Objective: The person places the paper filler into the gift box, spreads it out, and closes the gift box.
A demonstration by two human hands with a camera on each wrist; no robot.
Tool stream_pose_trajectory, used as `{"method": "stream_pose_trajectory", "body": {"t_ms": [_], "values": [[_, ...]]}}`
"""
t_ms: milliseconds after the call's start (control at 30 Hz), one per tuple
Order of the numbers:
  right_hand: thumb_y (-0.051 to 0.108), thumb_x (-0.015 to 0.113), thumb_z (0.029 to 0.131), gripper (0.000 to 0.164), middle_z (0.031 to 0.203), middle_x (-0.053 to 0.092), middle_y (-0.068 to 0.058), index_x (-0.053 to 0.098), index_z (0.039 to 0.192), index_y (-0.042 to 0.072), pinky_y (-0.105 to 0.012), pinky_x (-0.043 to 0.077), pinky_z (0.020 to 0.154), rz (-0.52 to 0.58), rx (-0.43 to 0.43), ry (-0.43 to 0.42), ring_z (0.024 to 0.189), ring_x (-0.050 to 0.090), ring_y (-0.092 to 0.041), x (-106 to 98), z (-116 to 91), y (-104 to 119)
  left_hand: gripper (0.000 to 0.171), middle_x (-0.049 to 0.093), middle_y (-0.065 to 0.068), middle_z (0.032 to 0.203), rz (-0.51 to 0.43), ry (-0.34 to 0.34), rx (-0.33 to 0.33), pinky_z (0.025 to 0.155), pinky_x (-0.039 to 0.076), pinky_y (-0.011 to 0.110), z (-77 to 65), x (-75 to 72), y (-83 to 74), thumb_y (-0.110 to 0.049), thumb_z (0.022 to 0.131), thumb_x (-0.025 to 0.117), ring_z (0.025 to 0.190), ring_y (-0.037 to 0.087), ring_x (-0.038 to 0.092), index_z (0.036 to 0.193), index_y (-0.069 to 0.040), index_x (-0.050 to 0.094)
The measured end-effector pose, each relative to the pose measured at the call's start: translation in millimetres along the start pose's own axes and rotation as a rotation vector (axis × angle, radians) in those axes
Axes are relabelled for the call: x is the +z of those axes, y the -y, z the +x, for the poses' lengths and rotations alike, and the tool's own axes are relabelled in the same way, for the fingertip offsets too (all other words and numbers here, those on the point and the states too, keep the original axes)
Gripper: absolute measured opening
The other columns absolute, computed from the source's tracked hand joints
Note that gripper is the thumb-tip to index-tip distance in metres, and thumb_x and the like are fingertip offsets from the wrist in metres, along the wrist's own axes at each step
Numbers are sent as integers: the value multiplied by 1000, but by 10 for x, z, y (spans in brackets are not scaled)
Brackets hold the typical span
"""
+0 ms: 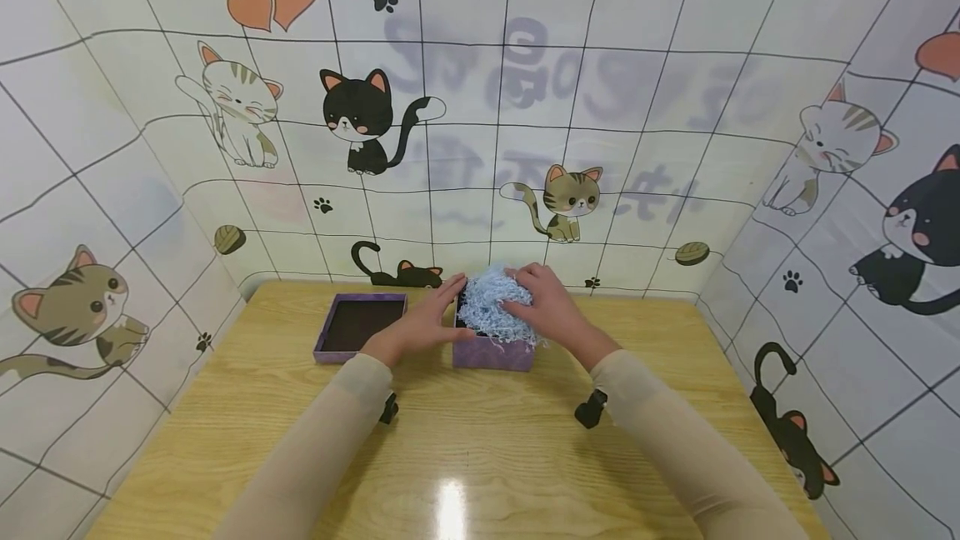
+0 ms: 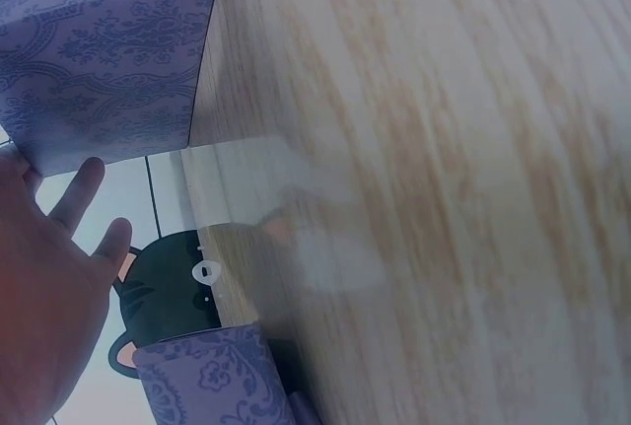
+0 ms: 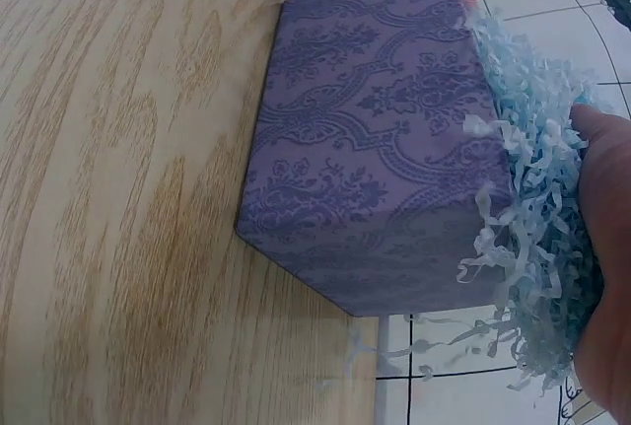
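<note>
A purple patterned box point(image 1: 492, 355) stands at the back middle of the table, heaped with pale blue shredded paper point(image 1: 491, 305). My right hand point(image 1: 558, 313) grips the paper from the right, thumb and fingers sunk into it. In the right wrist view, strands of shredded paper point(image 3: 537, 218) spill over the box's rim and hang past its side. My left hand point(image 1: 416, 326) is at the box's left side, fingers extended along it and thumb at the front rim. The left wrist view shows the spread fingers point(image 2: 81, 193) of that hand beside the patterned wall.
Left of the box lies its shallow purple lid point(image 1: 339, 356), dark inside face up. The wooden table point(image 1: 465, 457) meets a wall point(image 1: 480, 215) covered in a cat-print sheet just behind the box. Similar printed sheets rise at both sides.
</note>
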State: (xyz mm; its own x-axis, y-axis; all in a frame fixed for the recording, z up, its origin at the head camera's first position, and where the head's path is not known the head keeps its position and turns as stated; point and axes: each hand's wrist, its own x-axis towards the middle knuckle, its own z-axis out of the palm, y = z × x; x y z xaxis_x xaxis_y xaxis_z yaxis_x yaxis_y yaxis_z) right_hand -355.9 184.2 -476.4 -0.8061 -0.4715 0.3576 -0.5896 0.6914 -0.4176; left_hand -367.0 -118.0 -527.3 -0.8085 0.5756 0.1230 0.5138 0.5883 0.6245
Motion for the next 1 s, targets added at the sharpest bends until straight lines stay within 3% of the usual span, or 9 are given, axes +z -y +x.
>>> {"method": "stream_pose_trajectory", "body": {"t_ms": [167, 267, 533, 767, 1000], "values": [[41, 79, 106, 77, 156, 56, -17, 48, 168, 9, -59, 47, 117, -6, 43, 58, 143, 52, -38, 70, 26, 45, 115, 4, -2, 187, 1, 4, -6, 130, 15, 72, -6, -2, -14, -75, 96, 72, 170, 38, 11, 180, -28, 9], [46, 77, 106, 79, 160, 53, -16, 46, 169, 9, -59, 45, 120, 24, 55, 72, 147, 50, -38, 110, 39, 79, 115, 4, -2, 187, -1, 6, -10, 130, 15, 72, -11, -7, -23, -76, 96, 71, 170, 38, 11, 180, -30, 8], [46, 76, 106, 77, 161, 51, -16, 48, 168, 9, -59, 45, 120, 83, 60, 81, 148, 51, -37, 190, 54, 172, 116, 5, 1, 187, -5, 4, -3, 129, 18, 74, -13, -13, -14, -74, 97, 72, 169, 40, 11, 181, -22, 11], [41, 75, 108, 72, 162, 51, -15, 49, 166, 7, -59, 44, 121, 128, 70, 121, 149, 50, -36, 224, 83, 306, 114, 4, -1, 187, 5, 3, -2, 128, 21, 73, -1, -2, 20, -74, 98, 71, 170, 39, 11, 181, -26, 9], [35, 78, 107, 68, 160, 52, -14, 52, 163, 7, -55, 45, 121, 164, 85, 145, 146, 53, -34, 253, 167, 404, 116, 4, -1, 187, 6, -1, 8, 128, 20, 74, 1, -6, 22, -76, 97, 70, 169, 39, 12, 181, -22, 11]]}}
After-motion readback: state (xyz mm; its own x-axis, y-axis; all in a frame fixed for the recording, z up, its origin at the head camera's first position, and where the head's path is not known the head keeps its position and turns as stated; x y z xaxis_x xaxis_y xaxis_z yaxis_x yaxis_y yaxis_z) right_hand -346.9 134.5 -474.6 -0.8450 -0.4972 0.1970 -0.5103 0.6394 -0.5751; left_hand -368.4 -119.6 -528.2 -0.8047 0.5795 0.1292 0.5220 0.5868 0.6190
